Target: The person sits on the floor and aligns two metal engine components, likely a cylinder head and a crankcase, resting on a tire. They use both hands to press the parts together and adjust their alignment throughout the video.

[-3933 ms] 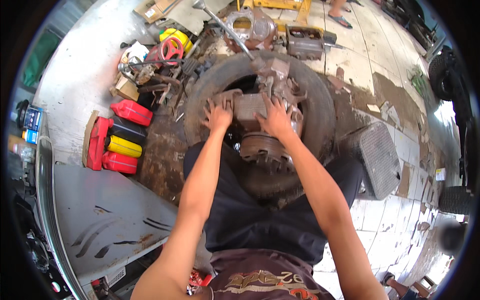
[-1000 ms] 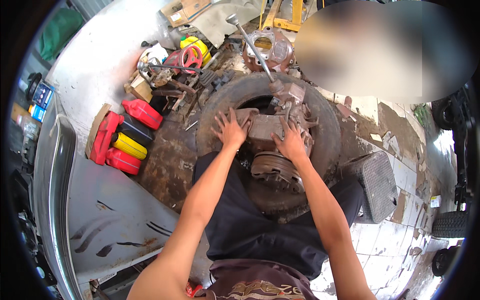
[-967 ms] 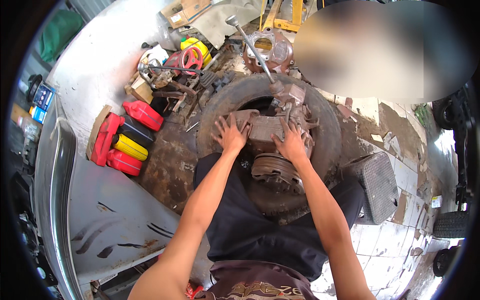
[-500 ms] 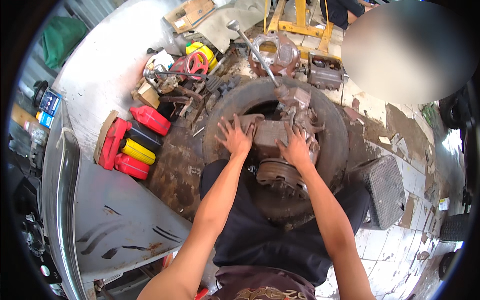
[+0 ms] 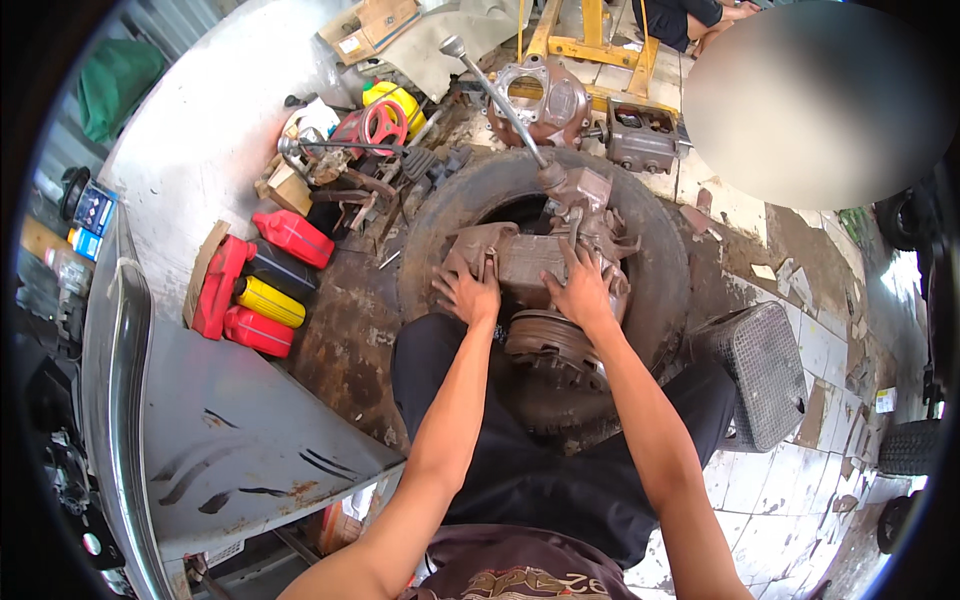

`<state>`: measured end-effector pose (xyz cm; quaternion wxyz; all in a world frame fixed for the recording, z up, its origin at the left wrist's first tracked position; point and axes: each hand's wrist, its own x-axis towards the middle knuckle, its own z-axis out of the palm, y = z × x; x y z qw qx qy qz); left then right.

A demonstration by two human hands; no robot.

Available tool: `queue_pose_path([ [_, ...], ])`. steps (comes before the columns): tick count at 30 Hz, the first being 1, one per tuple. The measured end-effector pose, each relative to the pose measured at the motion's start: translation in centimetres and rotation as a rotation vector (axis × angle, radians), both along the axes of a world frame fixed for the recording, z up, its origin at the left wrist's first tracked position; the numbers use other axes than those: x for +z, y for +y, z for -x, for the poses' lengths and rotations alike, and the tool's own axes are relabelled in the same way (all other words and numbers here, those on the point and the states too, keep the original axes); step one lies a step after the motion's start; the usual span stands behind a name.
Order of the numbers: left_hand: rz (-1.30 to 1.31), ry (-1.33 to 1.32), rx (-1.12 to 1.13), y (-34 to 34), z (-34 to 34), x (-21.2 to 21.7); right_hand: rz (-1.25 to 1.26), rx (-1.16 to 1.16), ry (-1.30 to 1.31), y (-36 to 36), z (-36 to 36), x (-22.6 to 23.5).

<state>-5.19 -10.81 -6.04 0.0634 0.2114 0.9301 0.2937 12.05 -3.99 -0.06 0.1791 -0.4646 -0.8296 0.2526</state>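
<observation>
On the oily floor at the left, red and yellow jugs point(image 5: 262, 290) lie by a grey panel point(image 5: 250, 430); further right, the left hand point(image 5: 468, 292) presses flat, fingers spread, gripping nothing, on the rusty gearbox point(image 5: 530, 265) inside the old tyre point(image 5: 655, 290), and the right hand point(image 5: 582, 290), likewise open, has crept slightly across the casing since a moment ago, suggesting steadying rather than lifting
</observation>
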Motion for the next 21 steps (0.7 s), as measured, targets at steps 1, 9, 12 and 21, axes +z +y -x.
queue_pose_path([
  [1, -0.015, -0.061, 0.033, -0.2, 0.1, -0.3, 0.016, -0.001, -0.001, -0.2, 0.0, 0.1],
  [9, -0.060, -0.145, 0.097, 0.2, -0.4, 0.0, 0.003, -0.006, -0.003, 0.0, -0.1, -0.2],
  [12, -0.029, -0.023, 0.044, 2.3, 1.9, 1.2, -0.016, 0.006, 0.019, 0.1, 0.5, 0.1],
  [21, 0.054, 0.153, -0.018, 1.7, 2.8, 0.8, -0.059, 0.022, 0.042, 0.3, 0.4, -0.5],
])
